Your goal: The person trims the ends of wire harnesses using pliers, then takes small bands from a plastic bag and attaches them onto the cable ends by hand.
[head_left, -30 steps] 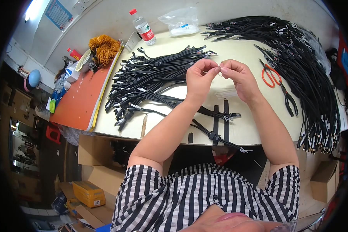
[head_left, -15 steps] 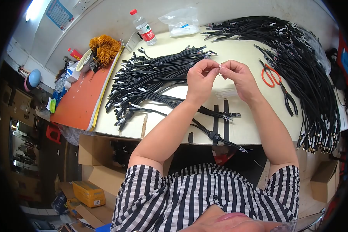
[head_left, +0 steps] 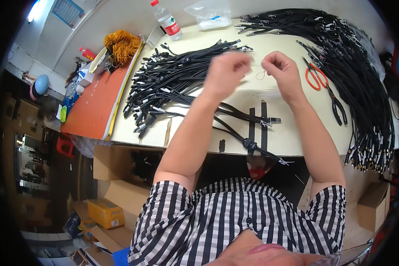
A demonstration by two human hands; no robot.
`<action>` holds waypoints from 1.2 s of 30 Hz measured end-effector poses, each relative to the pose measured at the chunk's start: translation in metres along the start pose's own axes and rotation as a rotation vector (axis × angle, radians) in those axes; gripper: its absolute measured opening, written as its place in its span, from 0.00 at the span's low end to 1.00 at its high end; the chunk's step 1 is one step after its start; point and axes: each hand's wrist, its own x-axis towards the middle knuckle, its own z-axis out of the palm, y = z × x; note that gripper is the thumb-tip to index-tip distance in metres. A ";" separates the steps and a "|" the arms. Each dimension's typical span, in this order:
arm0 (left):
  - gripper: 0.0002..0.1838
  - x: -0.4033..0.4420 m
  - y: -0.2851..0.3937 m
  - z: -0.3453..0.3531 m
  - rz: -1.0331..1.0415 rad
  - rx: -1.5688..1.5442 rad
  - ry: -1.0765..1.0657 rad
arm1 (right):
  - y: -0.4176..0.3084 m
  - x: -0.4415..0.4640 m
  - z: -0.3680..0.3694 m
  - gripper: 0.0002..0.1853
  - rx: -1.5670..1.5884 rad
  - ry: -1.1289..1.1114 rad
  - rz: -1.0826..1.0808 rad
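My right hand [head_left: 283, 73] is closed in a pinch above the table. From its fingertips hangs a thin pale cable tie [head_left: 260, 76], bent into a small loop. My left hand [head_left: 228, 73] is apart from it, over the end of a pile of black cables [head_left: 173, 80], its fingers smeared by motion. Below my hands lie several thin clear strips [head_left: 268, 94] that look like more cable ties. Between my forearms, a few black cables reach the table's front, one with a black lump [head_left: 249, 144] and white tie ends [head_left: 284, 162].
Orange-handled scissors [head_left: 315, 77] and black-handled pliers [head_left: 338, 108] lie to the right, beside a large heap of black cables [head_left: 337, 62]. At the back stand a water bottle [head_left: 170, 25] and a plastic bag [head_left: 210, 17]. An orange board [head_left: 95, 104] is on the left.
My hands, which met at the fingertips, have come apart. The left has moved away to the left, and the loop now hangs from the right. The view has shifted slightly.
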 end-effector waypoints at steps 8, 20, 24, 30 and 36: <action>0.14 -0.012 -0.015 -0.039 0.007 0.565 -0.329 | -0.003 0.005 -0.007 0.01 0.069 0.007 0.028; 0.06 -0.005 -0.022 -0.026 -0.267 0.111 -0.319 | 0.000 -0.003 0.010 0.20 -0.466 -0.194 -0.154; 0.06 0.011 0.002 -0.021 -0.300 -0.136 -0.338 | 0.001 -0.002 0.012 0.14 -0.247 -0.083 -0.126; 0.10 0.023 0.016 -0.002 -0.186 -0.358 -0.246 | -0.020 0.002 -0.010 0.10 0.091 0.003 -0.083; 0.09 0.013 -0.005 0.008 -0.283 -0.499 -0.244 | -0.018 0.004 -0.020 0.11 -0.034 -0.089 -0.020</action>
